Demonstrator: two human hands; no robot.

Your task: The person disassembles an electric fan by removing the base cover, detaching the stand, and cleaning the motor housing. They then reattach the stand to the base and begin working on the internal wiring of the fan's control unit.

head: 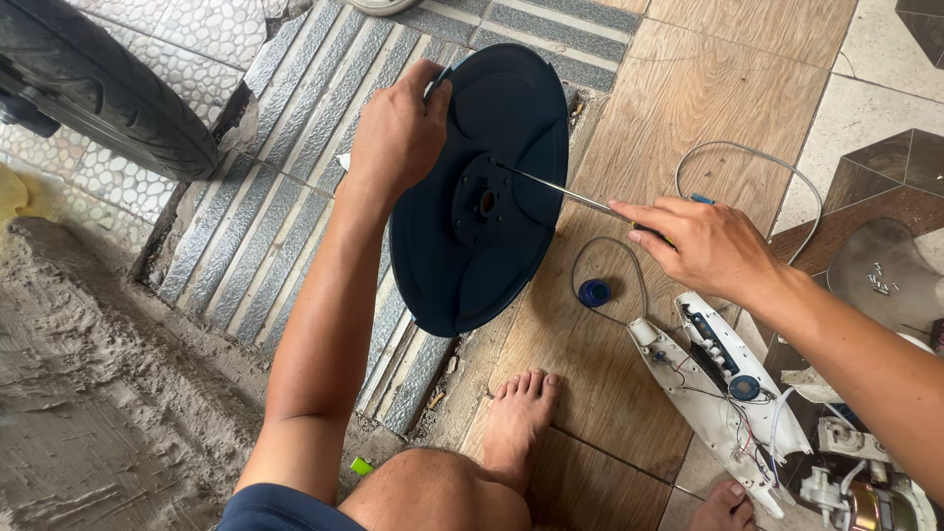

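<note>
Two hands busy: left hand (398, 128) grips rim of dark round fan base (482, 192), tilted on edge; right hand (703, 246) pinches screwdriver (565, 192), tip near hub. Base looks like stiff, light plastic; rim is best hold.

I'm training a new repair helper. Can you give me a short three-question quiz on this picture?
1. True or false: the left hand grips the rim of the dark round base.
2. What tool does the right hand hold? A hammer, B screwdriver, C pliers.
3. What small blue thing lies on the floor below the right hand?

Key: 1 true; 2 B; 3 a blue cap.
</note>
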